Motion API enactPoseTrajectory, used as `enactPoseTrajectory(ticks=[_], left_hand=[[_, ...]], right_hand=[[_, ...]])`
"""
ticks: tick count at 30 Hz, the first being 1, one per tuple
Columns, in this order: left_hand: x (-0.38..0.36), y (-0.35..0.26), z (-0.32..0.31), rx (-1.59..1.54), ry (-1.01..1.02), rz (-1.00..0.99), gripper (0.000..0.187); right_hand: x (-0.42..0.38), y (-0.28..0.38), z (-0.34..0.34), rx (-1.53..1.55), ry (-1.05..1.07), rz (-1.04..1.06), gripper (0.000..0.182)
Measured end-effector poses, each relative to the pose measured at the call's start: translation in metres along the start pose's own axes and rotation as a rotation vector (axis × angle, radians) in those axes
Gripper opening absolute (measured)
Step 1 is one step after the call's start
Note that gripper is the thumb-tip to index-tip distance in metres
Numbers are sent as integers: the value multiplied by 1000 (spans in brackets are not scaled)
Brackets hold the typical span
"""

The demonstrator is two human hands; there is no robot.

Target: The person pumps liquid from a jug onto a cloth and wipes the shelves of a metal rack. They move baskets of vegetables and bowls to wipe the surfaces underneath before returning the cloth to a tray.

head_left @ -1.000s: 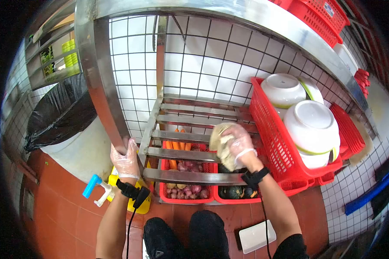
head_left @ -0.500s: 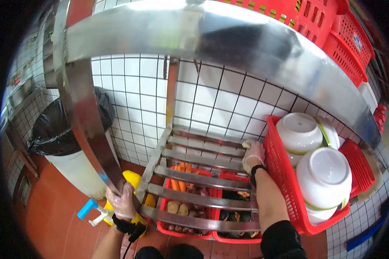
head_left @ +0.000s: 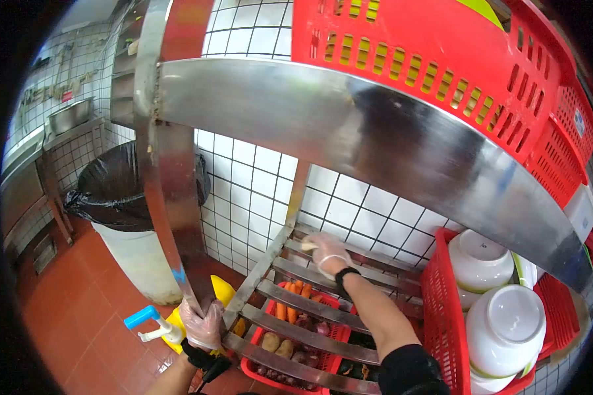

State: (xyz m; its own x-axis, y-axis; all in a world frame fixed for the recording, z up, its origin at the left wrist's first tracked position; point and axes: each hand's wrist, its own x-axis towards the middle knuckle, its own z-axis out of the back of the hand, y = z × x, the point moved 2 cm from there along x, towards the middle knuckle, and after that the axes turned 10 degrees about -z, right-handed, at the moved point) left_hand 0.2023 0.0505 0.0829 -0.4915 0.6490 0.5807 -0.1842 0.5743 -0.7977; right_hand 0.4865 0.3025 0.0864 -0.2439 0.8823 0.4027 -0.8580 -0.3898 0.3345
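Note:
My left hand (head_left: 202, 322), in a clear plastic glove, is wrapped round the foot of the metal shelf post (head_left: 171, 217). My right hand (head_left: 329, 253), also gloved, reaches over the slatted metal shelf (head_left: 296, 295) near its back left corner. It presses a pale cloth (head_left: 308, 245), mostly hidden under the fingers, against the rear slats. To the right of that arm, a red plastic basket (head_left: 439, 296) with upturned white bowls (head_left: 506, 329) stands on the same shelf.
Below the slats are red baskets (head_left: 257, 376) with carrots, potatoes and onions. A yellow container (head_left: 174, 327) with a blue-handled pump is on the floor by my left hand. A bin with a black bag (head_left: 112, 191) stands left. Overhead runs a steel shelf edge (head_left: 349, 118) with red crates (head_left: 435, 39).
My right hand has slid left along the rear slats with the cloth, away from the bowl basket. My left hand stays on the post. The camera view has shifted.

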Motion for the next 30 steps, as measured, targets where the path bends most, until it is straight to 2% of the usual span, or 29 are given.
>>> enactPoseTrajectory(ticks=[3, 5, 8, 11, 13, 14, 17, 18, 19, 21, 23, 25, 26, 27, 28, 29, 30], left_hand=[[1, 7, 8, 77, 21, -29, 16], [0, 12, 7, 66, 12, -37, 17], [2, 8, 4, 50, -20, -27, 18], [2, 15, 9, 52, 23, -14, 16], [0, 22, 10, 98, 66, -48, 15], [-3, 26, 12, 182, 18, -136, 15], [1, 10, 2, -33, -13, -9, 16], [1, 20, 11, 64, 67, -93, 19], [1, 20, 9, 10, 21, -59, 18], [0, 12, 0, -94, -63, 26, 18], [-1, 20, 13, 267, 54, -119, 13], [2, 11, 5, 246, 50, -176, 40], [1, 18, 5, 185, 52, -149, 45], [2, 18, 6, 232, 29, -214, 48], [0, 22, 6, 155, 24, -179, 45], [0, 25, 5, 76, 12, -145, 42], [-1, 25, 4, 29, -8, -131, 39]], right_hand=[[13, 4, -16, -209, 104, 109, 33], [7, -25, -2, -93, 98, 262, 33], [-5, -93, 25, -469, 79, -45, 34], [-43, -103, 94, -693, 61, -279, 35], [-50, -112, 102, -835, 103, -319, 33], [-57, -114, 100, -894, 128, -341, 32], [-47, -149, 96, -825, 196, -571, 31], [-54, -124, 112, -842, 262, -616, 31], [-61, -99, 129, -860, 329, -660, 32], [-59, -175, 113, -827, 363, -675, 35], [-60, -205, 105, -394, 69, -957, 35], [-66, -240, 79, -713, 119, -875, 37], [-67, -234, 84, -708, 179, -895, 36], [-69, -218, 94, -704, 238, -915, 35], [-79, -195, 106, -836, 254, -788, 33], [-84, -179, 119, -690, 192, -853, 33], [-88, -189, 114, -663, 162, -827, 36]])
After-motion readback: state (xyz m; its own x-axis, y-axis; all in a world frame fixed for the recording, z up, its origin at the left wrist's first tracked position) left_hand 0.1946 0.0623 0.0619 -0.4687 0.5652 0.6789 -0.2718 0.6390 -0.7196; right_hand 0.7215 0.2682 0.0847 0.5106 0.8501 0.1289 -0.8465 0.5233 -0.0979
